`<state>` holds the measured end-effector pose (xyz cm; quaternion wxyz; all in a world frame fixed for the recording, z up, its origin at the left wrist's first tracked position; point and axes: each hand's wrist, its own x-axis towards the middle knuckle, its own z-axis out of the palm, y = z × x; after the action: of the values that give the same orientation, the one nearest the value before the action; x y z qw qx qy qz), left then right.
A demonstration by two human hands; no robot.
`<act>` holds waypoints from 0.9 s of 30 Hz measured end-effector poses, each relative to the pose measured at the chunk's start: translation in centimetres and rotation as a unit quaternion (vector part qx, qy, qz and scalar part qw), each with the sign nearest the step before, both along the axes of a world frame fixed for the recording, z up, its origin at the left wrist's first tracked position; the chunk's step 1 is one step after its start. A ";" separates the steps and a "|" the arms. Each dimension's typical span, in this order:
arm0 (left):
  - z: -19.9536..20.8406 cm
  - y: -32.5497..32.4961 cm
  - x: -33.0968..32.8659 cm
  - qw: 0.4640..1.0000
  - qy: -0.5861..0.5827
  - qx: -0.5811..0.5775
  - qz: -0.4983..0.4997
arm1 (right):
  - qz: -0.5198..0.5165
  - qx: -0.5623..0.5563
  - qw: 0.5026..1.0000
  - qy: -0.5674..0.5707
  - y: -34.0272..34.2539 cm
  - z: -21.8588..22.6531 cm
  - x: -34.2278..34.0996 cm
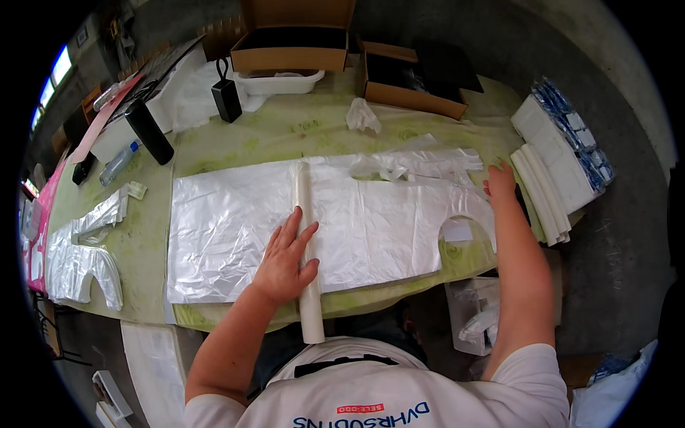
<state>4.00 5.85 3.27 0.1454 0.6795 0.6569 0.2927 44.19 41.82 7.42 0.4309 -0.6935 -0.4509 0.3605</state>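
A thin, translucent white plastic apron [378, 235] lies spread across the table, its cut-out shoulder end toward the right. A long white tube [302, 192] rests crosswise on it, the near end reaching past the table edge toward my body. My left hand [285, 264] is laid on the tube, fingers spread. At the far right corner of the plastic is my right hand [501, 180], with its fingers a little bent and apart. Nothing shows in it, though the forearm hides part of the plastic's edge. A small white card [457, 230] sits inside the curved cut-out.
Another plastic apron [85, 257] hangs over the left edge. Behind stand a black cylinder [149, 132], a water bottle [119, 162], a black box with a loop [227, 100] and cardboard boxes [410, 93]. White rolls [539, 192] and blue packets [574, 135] are at right.
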 end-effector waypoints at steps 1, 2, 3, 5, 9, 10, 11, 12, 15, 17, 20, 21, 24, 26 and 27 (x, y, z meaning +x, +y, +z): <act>0.0 0.3 0.1 1.000 0.000 0.005 -0.007 | 0.027 0.146 0.980 -0.132 -0.5 -1.7 0.2; -0.1 0.6 0.2 1.000 0.000 0.010 -0.014 | 0.079 0.227 0.950 -0.198 -1.5 -3.6 0.7; -0.2 0.7 0.2 1.000 0.001 0.013 -0.013 | 0.130 0.307 0.907 -0.257 -2.7 -5.0 0.0; -0.3 0.3 0.0 1.000 -0.004 0.016 -0.006 | 0.276 0.318 0.859 -0.291 -9.5 -6.4 -6.6; -0.4 -0.1 -0.2 1.000 -0.015 0.021 -0.002 | 0.345 0.146 0.818 -0.436 -18.1 -4.5 -15.5; -0.3 0.1 -0.2 1.000 -0.017 0.022 -0.005 | 0.332 0.102 0.812 -0.469 -18.4 -4.2 -16.4; -0.3 0.2 -0.2 1.000 -0.018 0.022 -0.008 | 0.324 0.092 0.824 -0.456 -17.8 -4.4 -17.1; -0.4 0.2 -0.2 0.999 -0.020 0.023 -0.011 | 0.316 0.082 0.834 -0.444 -16.6 -5.2 -17.7; -0.7 0.3 -0.2 1.000 -0.024 0.014 0.000 | 0.365 0.189 0.838 -0.360 -17.2 -6.3 -19.9; -0.8 0.6 0.2 0.999 -0.019 0.033 0.009 | 0.407 0.376 0.795 -0.246 -20.4 -6.3 -21.7; -3.9 -0.1 -1.6 0.996 0.006 0.086 -0.012 | 0.585 0.386 0.698 -0.147 -27.8 -1.2 -24.7; -3.9 -0.5 -1.9 0.994 0.019 0.106 -0.035 | 0.612 0.404 0.667 -0.131 -29.4 -0.9 -25.2; -3.3 -2.9 -1.8 0.998 0.034 0.044 -0.005 | 0.631 0.382 0.664 -0.122 -31.0 -1.8 -26.0; -2.8 -4.5 -1.6 0.990 0.053 0.120 0.057 | 0.627 0.305 0.700 -0.153 -30.8 -3.2 -25.7; -2.4 -5.5 -2.4 0.993 0.026 0.097 0.067 | 0.630 0.320 0.687 -0.172 -30.4 -4.0 -25.7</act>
<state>1.56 0.39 0.84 0.0419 0.6523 0.6728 0.3464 18.48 11.38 3.47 0.2132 -0.1165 -0.9358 0.2555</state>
